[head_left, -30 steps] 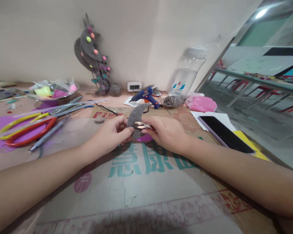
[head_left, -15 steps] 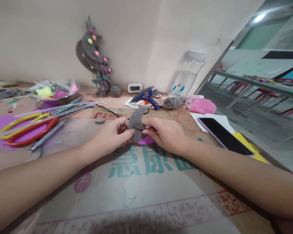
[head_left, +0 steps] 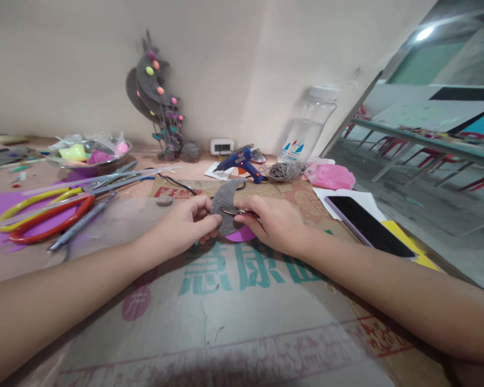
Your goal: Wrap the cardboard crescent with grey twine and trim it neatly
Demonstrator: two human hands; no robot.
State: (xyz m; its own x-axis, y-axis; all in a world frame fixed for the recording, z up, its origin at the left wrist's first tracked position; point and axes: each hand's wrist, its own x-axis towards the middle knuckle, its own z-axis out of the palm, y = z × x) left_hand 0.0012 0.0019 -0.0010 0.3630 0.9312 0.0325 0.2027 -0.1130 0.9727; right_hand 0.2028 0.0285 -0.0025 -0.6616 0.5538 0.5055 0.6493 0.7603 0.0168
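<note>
A grey yarn-wrapped crescent (head_left: 226, 196) stands upright in front of me, above the cardboard. My left hand (head_left: 199, 217) pinches its left edge between thumb and fingers. My right hand (head_left: 266, 217) grips a slim, pointed metal tool that looks like tweezers (head_left: 242, 213), its tip against the crescent's face. Beneath and behind the crescent shows a purple piece (head_left: 242, 234), partly covered by my right fingers. The crescent's back side is hidden.
A blue glue gun (head_left: 242, 161) lies just beyond my hands, beside grey yarn (head_left: 286, 171) and a water bottle (head_left: 306, 126). Scissors (head_left: 50, 220) and a pen (head_left: 83, 223) lie left; a phone (head_left: 369, 226) lies right. A decorated crescent ornament (head_left: 155, 97) stands against the wall.
The tool's tip has shifted slightly to the left across the crescent's face. Both hands keep their hold and stay in nearly the same place.
</note>
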